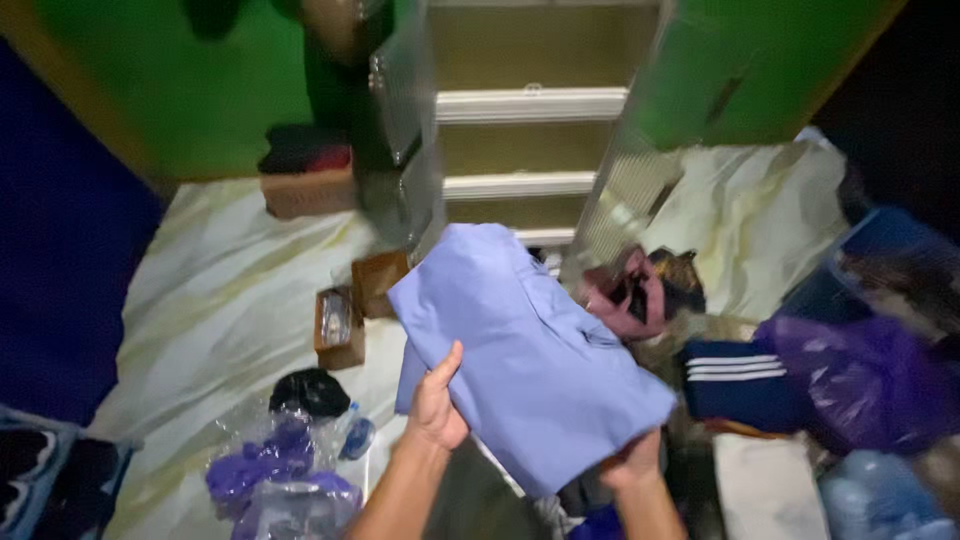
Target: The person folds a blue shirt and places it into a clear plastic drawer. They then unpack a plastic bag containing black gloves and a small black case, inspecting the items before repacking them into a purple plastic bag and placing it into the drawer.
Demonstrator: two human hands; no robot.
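The person holds a folded light-blue garment out flat in front of an open cupboard, one hand at each of its near edges so that the fold keeps its shape instead of sagging open. The left hand is closed on the left edge, thumb lying on top of the cloth and the fingers hidden beneath it, a pinch that carries the weight from below. The right hand grips the lower right corner from underneath; only its back and knuckles show, so how far the fingers wrap cannot be told. The garment hangs in the air, tilted with its far corner pointing toward the cupboard shelves, which are pale, bare as far as can be seen, and framed by two open doors, the one on the right looking like mesh or patterned glass. The garment sits at about the height of the lowest visible shelf, clear of everything below it. On the marbled floor lie loose things: small brown cardboard boxes just left of the garment, a black bundle, a clear plastic bag with purple cloth and a small bottle. To the right is a heap of clothes, with a navy piece with white stripes, a pinkish item and a purple plastic bag touching one another. The walls are green, and the picture is dim and somewhat blurred.
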